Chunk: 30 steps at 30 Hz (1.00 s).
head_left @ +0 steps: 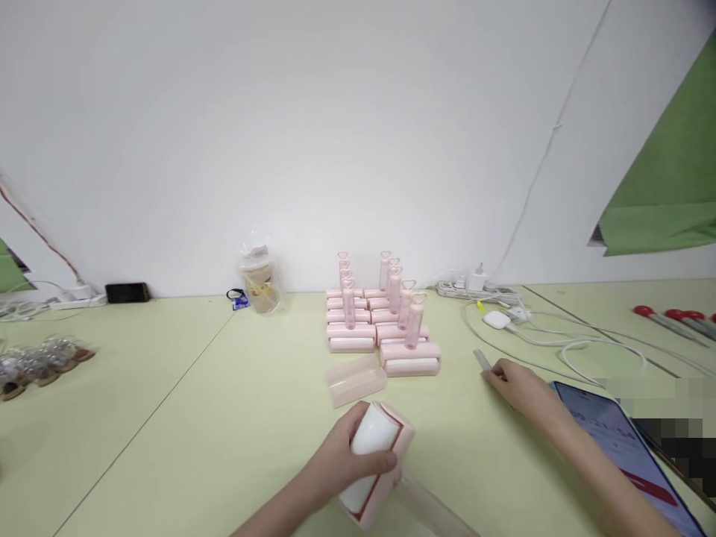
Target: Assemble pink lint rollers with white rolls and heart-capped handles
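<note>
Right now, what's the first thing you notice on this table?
The eye lands on the cluster of pink lint rollers standing in rows at the middle of the table, their heart-topped handles pointing up. Nearer the camera, the left hand grips one more pink roller with a white roll, while the right hand rests flat beside a phone.

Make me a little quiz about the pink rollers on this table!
1. True or false: the left hand holds a pink lint roller.
2. What does the right hand touch: (a) small grey tool, (b) plastic cup, (c) phone?
3. Fill in: the clear pink cover lies in front of the ____ of lint rollers.

Key: 1 true; 2 a; 3 stack.
</note>
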Each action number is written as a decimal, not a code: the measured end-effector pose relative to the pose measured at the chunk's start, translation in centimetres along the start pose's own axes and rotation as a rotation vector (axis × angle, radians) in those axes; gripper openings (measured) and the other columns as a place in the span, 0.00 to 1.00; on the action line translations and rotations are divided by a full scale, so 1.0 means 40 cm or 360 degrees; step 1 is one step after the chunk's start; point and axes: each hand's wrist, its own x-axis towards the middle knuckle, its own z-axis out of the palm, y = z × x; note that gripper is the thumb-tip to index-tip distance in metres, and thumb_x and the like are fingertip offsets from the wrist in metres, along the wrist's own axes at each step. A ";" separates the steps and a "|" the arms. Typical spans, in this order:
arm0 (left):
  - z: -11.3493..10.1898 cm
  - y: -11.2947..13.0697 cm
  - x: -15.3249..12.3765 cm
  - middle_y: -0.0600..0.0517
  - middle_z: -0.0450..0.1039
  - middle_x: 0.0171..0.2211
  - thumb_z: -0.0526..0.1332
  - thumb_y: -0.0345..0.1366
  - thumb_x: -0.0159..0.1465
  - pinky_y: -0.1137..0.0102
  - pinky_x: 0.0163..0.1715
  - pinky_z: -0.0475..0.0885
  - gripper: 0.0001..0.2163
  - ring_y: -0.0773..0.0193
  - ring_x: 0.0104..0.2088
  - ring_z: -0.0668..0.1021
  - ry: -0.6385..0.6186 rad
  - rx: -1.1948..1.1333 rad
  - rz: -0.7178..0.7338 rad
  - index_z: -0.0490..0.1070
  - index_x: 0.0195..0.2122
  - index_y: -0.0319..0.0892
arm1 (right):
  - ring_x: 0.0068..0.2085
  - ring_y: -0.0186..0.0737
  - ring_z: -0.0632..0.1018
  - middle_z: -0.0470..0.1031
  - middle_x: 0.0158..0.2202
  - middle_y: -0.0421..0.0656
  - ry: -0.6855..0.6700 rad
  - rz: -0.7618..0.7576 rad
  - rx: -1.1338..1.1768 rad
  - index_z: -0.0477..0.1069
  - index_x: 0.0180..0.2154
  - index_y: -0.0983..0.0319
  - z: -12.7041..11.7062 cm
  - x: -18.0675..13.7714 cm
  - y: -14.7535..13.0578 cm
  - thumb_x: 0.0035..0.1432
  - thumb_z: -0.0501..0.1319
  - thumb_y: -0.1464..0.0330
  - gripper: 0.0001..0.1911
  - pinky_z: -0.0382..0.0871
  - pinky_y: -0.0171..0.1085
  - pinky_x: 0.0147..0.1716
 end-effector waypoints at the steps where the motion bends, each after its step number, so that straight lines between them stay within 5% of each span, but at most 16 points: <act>1: -0.003 0.005 -0.003 0.58 0.64 0.29 0.63 0.35 0.48 0.73 0.31 0.64 0.14 0.65 0.31 0.69 0.0022 0.0038 0.0012 0.62 0.35 0.43 | 0.26 0.53 0.77 0.72 0.22 0.47 -0.0042 -0.0036 0.0050 0.63 0.24 0.59 -0.008 -0.008 -0.009 0.51 0.53 0.61 0.09 0.69 0.48 0.26; 5: -0.012 0.014 -0.007 0.58 0.63 0.28 0.60 0.34 0.51 0.73 0.29 0.63 0.13 0.64 0.30 0.70 0.0124 0.0105 -0.0013 0.57 0.36 0.45 | 0.24 0.43 0.78 0.73 0.22 0.41 -0.0184 -0.0320 0.0778 0.59 0.27 0.58 -0.030 -0.075 -0.087 0.53 0.55 0.57 0.12 0.73 0.40 0.26; 9: -0.007 0.012 -0.002 0.56 0.63 0.30 0.60 0.34 0.50 0.72 0.29 0.64 0.15 0.62 0.31 0.71 0.0197 0.0126 -0.0023 0.56 0.36 0.45 | 0.31 0.44 0.80 0.77 0.29 0.45 -0.0272 -0.0582 0.1445 0.66 0.27 0.59 -0.014 -0.169 -0.172 0.51 0.61 0.58 0.12 0.76 0.39 0.31; 14: 0.003 0.018 -0.002 0.56 0.64 0.29 0.59 0.32 0.50 0.72 0.29 0.63 0.14 0.63 0.30 0.71 0.0134 0.0078 0.0001 0.56 0.37 0.45 | 0.33 0.42 0.79 0.78 0.31 0.45 -0.0250 -0.0915 0.1333 0.75 0.29 0.59 0.027 -0.234 -0.221 0.54 0.60 0.63 0.08 0.76 0.34 0.32; 23: 0.007 0.001 0.001 0.57 0.64 0.29 0.58 0.31 0.50 0.72 0.30 0.63 0.13 0.64 0.32 0.71 0.0122 0.0092 0.0031 0.58 0.36 0.44 | 0.39 0.36 0.77 0.75 0.37 0.42 -0.0256 -0.1558 0.1017 0.67 0.40 0.56 0.015 -0.253 -0.226 0.56 0.55 0.78 0.13 0.71 0.30 0.36; 30: 0.014 0.002 0.000 0.56 0.64 0.31 0.59 0.31 0.49 0.71 0.32 0.64 0.13 0.62 0.34 0.70 0.0134 0.0123 0.0060 0.60 0.36 0.43 | 0.41 0.36 0.75 0.72 0.39 0.44 -0.0464 -0.1708 0.0740 0.65 0.44 0.56 -0.024 -0.254 -0.229 0.55 0.52 0.80 0.17 0.70 0.30 0.38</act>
